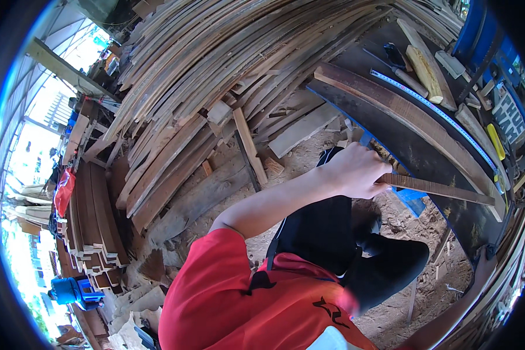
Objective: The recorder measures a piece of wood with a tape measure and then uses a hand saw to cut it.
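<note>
My left hand (363, 172) is closed around one end of a narrow brown wooden strip (443, 189). The strip reaches right over the dark tabletop (385, 125), its far end close to a long thick board (414, 114) lying there. At the table's lower right edge is my right hand (484, 262), beside a small dark object (490, 251) that I cannot make out. Its fingers are too small and shaded to read. Beyond the board lies a measuring tape (434, 109), pulled out along the tabletop.
Long planks (216, 64) are heaped on the far left, with offcuts (251, 149) and sawdust on the ground. More boards (96, 210) are stacked further left. On the table's far side are wood pieces (424, 73) and a yellow-handled tool (496, 142). My legs (315, 236) are beside the table.
</note>
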`<state>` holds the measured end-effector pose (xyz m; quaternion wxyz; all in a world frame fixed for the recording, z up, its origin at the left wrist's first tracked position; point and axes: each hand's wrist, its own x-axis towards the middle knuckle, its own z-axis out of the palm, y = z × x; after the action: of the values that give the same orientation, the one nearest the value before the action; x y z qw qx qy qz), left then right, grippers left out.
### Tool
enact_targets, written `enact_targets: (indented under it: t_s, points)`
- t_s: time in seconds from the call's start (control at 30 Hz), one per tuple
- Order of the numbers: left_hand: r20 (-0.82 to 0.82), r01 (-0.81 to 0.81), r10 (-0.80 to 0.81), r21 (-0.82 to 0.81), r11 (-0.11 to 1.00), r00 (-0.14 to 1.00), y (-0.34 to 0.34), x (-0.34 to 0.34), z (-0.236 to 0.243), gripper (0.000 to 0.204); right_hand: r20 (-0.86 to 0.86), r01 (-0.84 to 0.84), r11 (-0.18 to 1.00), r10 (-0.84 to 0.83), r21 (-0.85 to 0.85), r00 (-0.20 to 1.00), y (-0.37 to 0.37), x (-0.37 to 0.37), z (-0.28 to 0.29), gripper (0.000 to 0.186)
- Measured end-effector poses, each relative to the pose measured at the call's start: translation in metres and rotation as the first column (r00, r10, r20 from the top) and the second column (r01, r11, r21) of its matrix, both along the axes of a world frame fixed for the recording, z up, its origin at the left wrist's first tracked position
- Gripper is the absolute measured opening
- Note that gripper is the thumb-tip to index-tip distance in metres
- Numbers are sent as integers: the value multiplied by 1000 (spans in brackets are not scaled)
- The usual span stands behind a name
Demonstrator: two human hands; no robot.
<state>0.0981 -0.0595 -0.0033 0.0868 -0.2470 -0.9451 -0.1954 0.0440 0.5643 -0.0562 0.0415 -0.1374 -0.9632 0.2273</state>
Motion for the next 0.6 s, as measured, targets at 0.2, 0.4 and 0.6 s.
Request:
enact_targets:
  t_s: [0.2, 0.4, 0.6]
  points:
    - [15, -19, 19, 9, 1000, 1000, -3, 0, 0, 38, -43, -107, 992, 111, 73, 993, 16, 1, 1, 39]
    - [-8, -21, 21, 11, 1000, 1000, -12, 3, -1, 37, -114, -169, 977, 155, -127, 981, 46, 21, -7, 33]
    - [73, -21, 20, 12, 1000, 997, -14, -7, 5, 34, -77, 154, 978, -166, -139, 983, 84, 88, -11, 42]
